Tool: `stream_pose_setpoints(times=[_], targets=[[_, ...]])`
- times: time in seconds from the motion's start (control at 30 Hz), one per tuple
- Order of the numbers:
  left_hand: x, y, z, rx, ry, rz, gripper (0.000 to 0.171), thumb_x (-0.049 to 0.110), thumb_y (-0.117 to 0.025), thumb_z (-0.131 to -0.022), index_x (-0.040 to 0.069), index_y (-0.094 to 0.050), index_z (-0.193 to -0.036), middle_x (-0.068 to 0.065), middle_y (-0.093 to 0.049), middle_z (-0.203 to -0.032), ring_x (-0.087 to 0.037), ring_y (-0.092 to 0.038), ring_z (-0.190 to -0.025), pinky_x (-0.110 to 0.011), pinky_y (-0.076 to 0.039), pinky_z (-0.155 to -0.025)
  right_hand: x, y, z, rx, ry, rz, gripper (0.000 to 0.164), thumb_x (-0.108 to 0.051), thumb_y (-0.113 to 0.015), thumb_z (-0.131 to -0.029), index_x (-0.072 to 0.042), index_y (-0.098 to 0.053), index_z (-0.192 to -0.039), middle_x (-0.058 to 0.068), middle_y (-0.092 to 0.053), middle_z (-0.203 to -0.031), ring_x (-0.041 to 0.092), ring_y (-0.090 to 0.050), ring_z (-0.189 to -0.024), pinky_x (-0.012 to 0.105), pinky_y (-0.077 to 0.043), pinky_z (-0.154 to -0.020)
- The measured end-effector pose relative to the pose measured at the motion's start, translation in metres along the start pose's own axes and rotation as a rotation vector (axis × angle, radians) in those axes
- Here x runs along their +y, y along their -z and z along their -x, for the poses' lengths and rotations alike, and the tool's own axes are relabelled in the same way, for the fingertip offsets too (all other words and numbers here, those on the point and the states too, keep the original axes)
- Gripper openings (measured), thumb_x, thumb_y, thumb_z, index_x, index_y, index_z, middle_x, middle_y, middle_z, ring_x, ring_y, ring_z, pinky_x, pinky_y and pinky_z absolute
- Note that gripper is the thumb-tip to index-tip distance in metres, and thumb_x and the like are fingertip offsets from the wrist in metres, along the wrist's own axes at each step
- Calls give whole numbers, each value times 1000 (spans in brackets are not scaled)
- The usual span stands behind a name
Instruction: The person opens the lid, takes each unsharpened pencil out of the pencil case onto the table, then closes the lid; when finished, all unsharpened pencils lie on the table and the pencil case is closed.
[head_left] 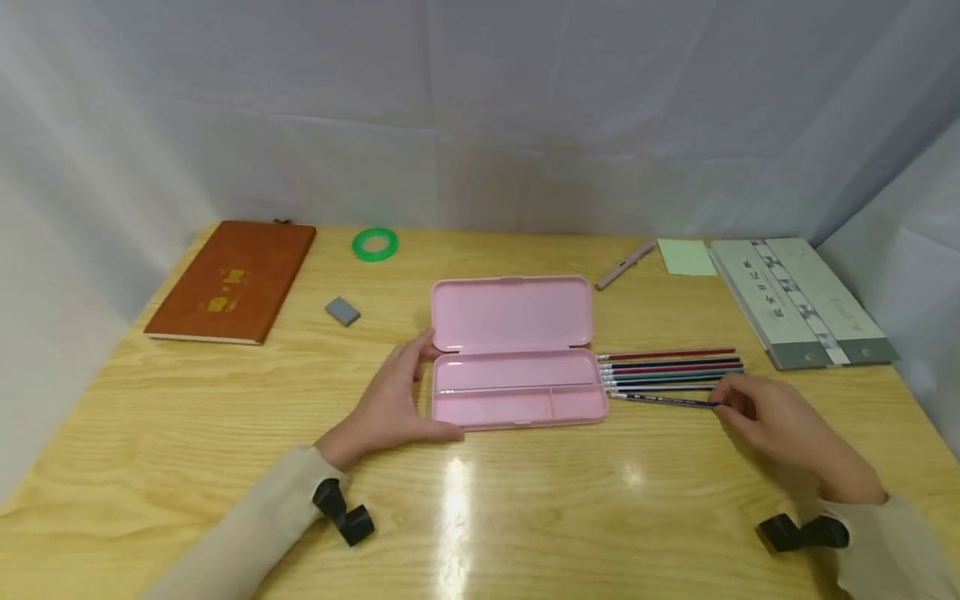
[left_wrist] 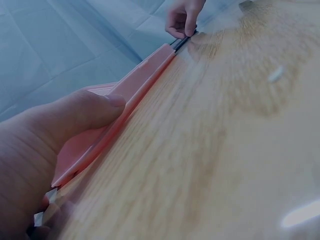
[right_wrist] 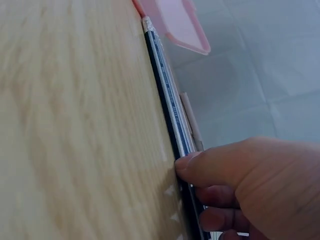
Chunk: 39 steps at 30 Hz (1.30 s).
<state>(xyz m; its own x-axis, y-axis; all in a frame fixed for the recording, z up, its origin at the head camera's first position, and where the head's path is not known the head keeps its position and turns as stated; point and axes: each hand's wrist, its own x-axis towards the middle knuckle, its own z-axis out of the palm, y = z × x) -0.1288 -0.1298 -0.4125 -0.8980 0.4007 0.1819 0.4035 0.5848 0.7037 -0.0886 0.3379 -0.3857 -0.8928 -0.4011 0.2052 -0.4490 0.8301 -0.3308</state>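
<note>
A pink pencil case (head_left: pixel 517 408) lies with its lid (head_left: pixel 512 313) raised, its compartments bare. My left hand (head_left: pixel 390 400) holds the case's left end, thumb along the front edge and fingers at the back corner; the left wrist view shows the thumb (left_wrist: pixel 95 112) on the pink rim. Right of the case, several pencils (head_left: pixel 675 367) in red, green and dark colours lie side by side, eraser ends towards it. My right hand (head_left: pixel 780 421) pinches the far right end of the nearest dark pencil (head_left: pixel 660 400). In the right wrist view that pencil (right_wrist: pixel 167 105) runs under the thumb.
A brown notebook (head_left: pixel 232 283), a grey eraser (head_left: pixel 342 312) and a green tape roll (head_left: pixel 375 245) lie on the left. A pen (head_left: pixel 625 265), pale green sticky notes (head_left: pixel 686 257) and a grey-green notebook (head_left: pixel 802 300) are at the back right. White cloth (head_left: pixel 480 117) hangs behind the table.
</note>
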Motion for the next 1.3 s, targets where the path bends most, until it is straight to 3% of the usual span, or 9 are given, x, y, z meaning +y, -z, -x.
stream_pose_setpoints(times=[0.37, 0.63, 0.87, 1.1, 1.3], targets=[[-1, 1, 0, -5, -10, -9, 132, 46, -93, -49, 6, -21, -152, -3, -53, -129, -17, -47, -100, -35, -43, -85, -24, -9, -30, -74, -29, 3, 14, -5, -72, -82, -13, -60, -86, -11, -49, -65, -1, -39, -56, 23, -36, -53], [-1, 2, 1, -1, -3, -20, 133, 46, -93, -49, 5, -20, -152, -3, -53, -128, -16, -44, -95, -33, -40, -81, -70, -14, -74, -163, 92, -86, 8, -6, -68, -87, -12, -62, -88, -10, -55, -69, 0, -45, -60, 22, -42, -56], [2, 0, -1, -3, -8, -10, 133, 46, -93, -48, 4, -21, -152, -4, -54, -128, -17, -45, -96, -33, -41, -82, -105, -31, -111, -197, 212, -99, 4, -11, -65, -90, -8, -67, -93, -6, -54, -70, 4, -44, -60, 23, -40, -57], [2, -2, -2, -14, 9, -11, 133, 47, -93, -49, 5, -20, -153, -2, -54, -129, -16, -44, -96, -32, -41, -82, -120, -46, -126, -289, 285, -114, 8, -13, -67, -89, -7, -69, -94, -4, -60, -75, 4, -48, -64, 22, -44, -62], [2, 1, 0, -12, 14, -12, 133, 46, -93, -49, 7, -20, -153, -2, -55, -129, -16, -44, -96, -32, -41, -82, -126, -55, -130, -301, 265, -161, 6, -13, -66, -90, -9, -69, -87, -3, -62, -77, 6, -49, -67, 22, -44, -62]])
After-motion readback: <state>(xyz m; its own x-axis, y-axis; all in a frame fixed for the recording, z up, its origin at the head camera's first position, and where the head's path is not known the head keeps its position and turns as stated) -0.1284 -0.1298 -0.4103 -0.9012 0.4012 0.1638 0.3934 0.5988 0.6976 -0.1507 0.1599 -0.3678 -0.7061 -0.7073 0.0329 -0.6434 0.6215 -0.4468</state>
